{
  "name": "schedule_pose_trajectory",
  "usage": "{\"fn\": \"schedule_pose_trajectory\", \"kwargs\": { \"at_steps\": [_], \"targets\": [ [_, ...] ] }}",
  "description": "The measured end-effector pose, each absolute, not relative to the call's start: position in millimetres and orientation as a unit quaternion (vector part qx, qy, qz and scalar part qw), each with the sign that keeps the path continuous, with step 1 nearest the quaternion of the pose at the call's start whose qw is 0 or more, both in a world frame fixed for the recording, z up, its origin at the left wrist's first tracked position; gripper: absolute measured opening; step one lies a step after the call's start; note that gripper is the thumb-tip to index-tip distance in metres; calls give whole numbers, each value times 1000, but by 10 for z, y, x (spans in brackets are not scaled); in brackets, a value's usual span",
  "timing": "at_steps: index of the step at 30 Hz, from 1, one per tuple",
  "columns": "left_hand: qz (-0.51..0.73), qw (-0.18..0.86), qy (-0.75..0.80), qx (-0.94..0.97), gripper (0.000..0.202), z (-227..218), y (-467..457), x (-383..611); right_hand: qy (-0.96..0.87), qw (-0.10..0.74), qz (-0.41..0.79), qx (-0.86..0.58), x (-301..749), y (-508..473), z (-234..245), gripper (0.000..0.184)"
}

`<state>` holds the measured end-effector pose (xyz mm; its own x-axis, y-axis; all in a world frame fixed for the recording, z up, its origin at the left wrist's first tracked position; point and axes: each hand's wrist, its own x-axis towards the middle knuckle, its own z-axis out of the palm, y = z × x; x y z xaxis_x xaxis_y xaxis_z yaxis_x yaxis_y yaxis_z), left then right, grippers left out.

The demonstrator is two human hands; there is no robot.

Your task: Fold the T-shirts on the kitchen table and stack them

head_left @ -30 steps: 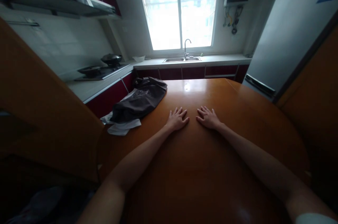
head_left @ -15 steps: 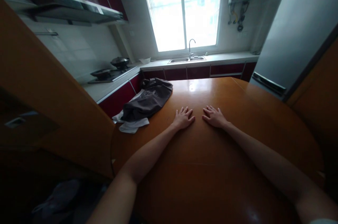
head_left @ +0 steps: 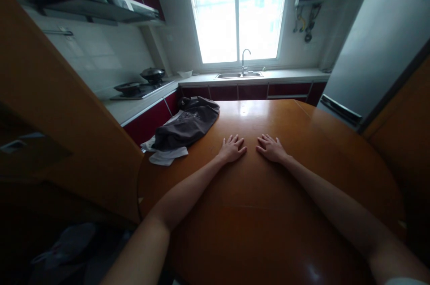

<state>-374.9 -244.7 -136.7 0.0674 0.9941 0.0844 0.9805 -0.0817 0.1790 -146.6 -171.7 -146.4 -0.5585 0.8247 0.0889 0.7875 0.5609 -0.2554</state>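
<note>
My left fingers and right fingers rest spread apart on the desk — dark cloth lies leftward, near.

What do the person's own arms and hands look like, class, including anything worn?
The left hand and right hand are ungloved. The left forearm and right forearm are bare, with no watch visible. A pale sleeve edge shows only on the right.

the left hand and right hand lie spread, palm-down on the wooden worktop; left of the left hand, a dark garment overlaps white cloth.
</note>
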Motion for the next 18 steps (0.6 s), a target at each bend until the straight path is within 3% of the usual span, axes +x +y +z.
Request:
{"fn": "schedule_pose_trajectory", "kwargs": {
  "at_steps": [6, 12, 18],
  "targets": [
    [117, 36, 669, 733, 60, -1374, -2465, -3737, -877, 100, 90, -462, -1472, -1717, -1470, 66],
    [204, 9, 677, 707, 26, -1288, -2412, -3950, -879, 91, 88, -459, -1450, -1696, -1509, 67],
    [264, -108, 768, 573, 36, -1091, -2474, -4596, -881, 90, 88, -456, -1440, -1674, -1548, 68]
  ]
}}
